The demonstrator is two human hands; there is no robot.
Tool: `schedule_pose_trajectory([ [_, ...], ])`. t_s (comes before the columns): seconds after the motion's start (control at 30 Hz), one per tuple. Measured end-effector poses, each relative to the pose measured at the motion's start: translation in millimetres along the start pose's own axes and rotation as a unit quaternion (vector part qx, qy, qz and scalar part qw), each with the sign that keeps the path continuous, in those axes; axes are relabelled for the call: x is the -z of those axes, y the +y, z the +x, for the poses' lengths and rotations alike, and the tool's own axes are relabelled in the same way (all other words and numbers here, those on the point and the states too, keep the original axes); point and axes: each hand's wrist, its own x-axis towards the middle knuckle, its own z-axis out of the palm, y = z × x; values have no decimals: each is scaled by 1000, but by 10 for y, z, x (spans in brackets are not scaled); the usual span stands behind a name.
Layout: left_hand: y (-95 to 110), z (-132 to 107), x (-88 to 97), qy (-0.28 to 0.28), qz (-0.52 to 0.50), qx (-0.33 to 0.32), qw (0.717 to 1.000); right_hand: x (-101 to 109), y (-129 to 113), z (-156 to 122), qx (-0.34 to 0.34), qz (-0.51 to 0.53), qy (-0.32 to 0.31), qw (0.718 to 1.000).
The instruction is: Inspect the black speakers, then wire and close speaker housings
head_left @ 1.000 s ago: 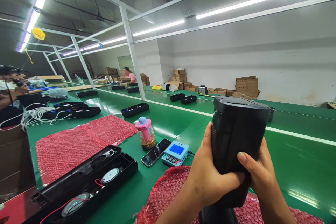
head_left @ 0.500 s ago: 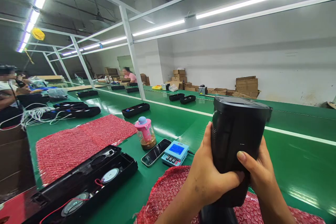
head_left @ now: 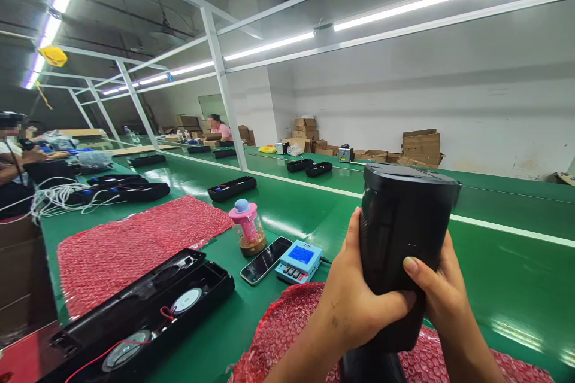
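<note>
Both hands grip a long black speaker housing (head_left: 399, 221), raised upright with one end toward the ceiling. My left hand (head_left: 363, 293) wraps its left side, thumb laid across the near face. My right hand (head_left: 438, 281) holds the right side, its thumb pressed on the same face. The fingers behind the housing are hidden. Below it, a second black part (head_left: 372, 366) shows in part on red bubble wrap (head_left: 287, 323). To the left lies an opened black speaker housing (head_left: 148, 317) with round drivers and red wires.
A light-blue meter (head_left: 300, 260), a phone (head_left: 266, 260) and a pink-lidded cup (head_left: 248, 230) stand on the green table. Another red bubble wrap sheet (head_left: 139, 245) lies at left. More housings (head_left: 231, 188) and white cables (head_left: 56, 197) are farther off. Co-workers (head_left: 220, 127) are at the back and left.
The view has shifted very slightly, so most things sit a little farther left. My hands keep the same hold on the upright speaker housing.
</note>
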Motion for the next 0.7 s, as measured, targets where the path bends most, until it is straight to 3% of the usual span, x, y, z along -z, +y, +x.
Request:
schedule_pose_trajectory([
  [0.7,-4,-3,-6,1,-4,6,1000,32,33,24,11,12,-11,1000],
])
